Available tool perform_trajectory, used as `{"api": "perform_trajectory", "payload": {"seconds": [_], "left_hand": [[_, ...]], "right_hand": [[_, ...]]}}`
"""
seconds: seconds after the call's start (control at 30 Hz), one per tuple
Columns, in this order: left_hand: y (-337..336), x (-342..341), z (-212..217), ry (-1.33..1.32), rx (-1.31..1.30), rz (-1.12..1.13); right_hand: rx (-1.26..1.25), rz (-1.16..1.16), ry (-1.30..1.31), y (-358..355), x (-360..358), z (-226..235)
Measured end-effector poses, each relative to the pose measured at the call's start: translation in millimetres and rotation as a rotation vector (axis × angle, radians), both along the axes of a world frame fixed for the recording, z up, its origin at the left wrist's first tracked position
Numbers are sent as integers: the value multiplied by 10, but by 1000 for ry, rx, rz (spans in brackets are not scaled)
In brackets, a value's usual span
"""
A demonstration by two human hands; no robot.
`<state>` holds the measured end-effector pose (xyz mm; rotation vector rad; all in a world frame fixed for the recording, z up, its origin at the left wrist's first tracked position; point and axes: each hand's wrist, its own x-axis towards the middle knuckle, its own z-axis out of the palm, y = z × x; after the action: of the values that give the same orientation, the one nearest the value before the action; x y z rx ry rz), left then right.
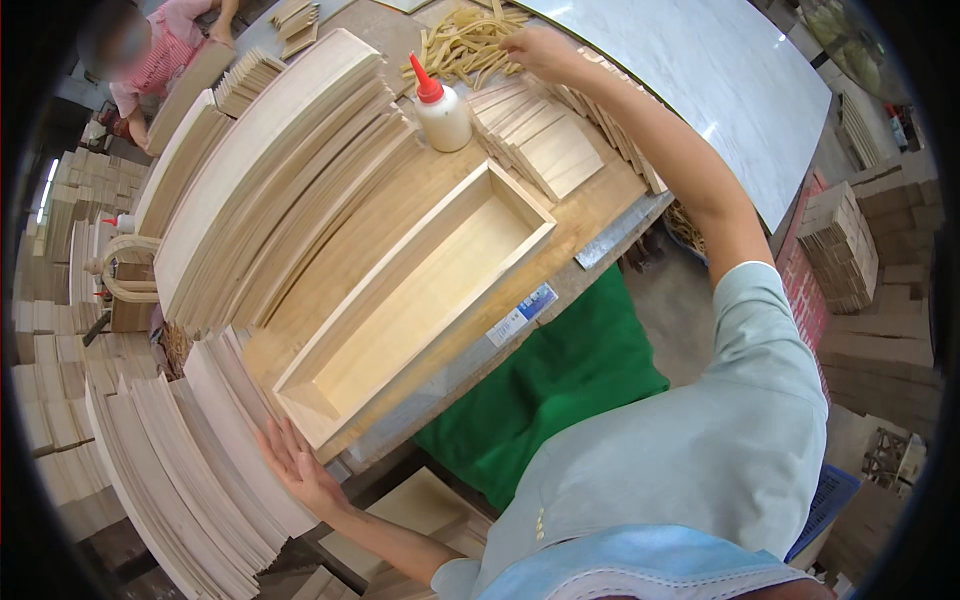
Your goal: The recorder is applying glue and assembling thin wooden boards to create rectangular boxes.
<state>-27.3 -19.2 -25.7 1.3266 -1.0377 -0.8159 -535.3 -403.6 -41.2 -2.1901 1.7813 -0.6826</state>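
Note:
A long, shallow wooden box (420, 300) lies slantwise on the workbench, its hollow side up. My left hand (305, 470) rests against the box's near left end, fingers stretched out and somewhat apart. Far off to the right, my right hand (545, 53) is at the edge of a tangled heap of tan elastic bands (465, 45). Its fingers are curled together, and what lies between them is too small to make out. Between the box and the heap stands a white glue bottle (443, 120) with a red pointed cap. Thin wooden panels (545, 140) lie overlapped below my right forearm.
Curved wooden boards (270, 180) stand in a row behind the box. More boards (180, 470) are stacked by my left hand. A green cloth (560, 390) hangs at the bench's front. Across the bench, another person (170, 50) handles wood. A pale marbled sheet (690, 80) lies far right.

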Motion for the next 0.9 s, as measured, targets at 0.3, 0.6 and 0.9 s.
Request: {"api": "perform_trajectory", "payload": {"seconds": [0.3,0.6,0.9], "left_hand": [[577,-49,-39,1,74,289],[432,-204,137,-17,31,295],[-385,-1385,711,-293,-219,-123]], "right_hand": [[-250,45,643,-687,-49,-401],[16,-34,-581,-515,-83,822],[245,414,-650,1521,761,1442]]}}
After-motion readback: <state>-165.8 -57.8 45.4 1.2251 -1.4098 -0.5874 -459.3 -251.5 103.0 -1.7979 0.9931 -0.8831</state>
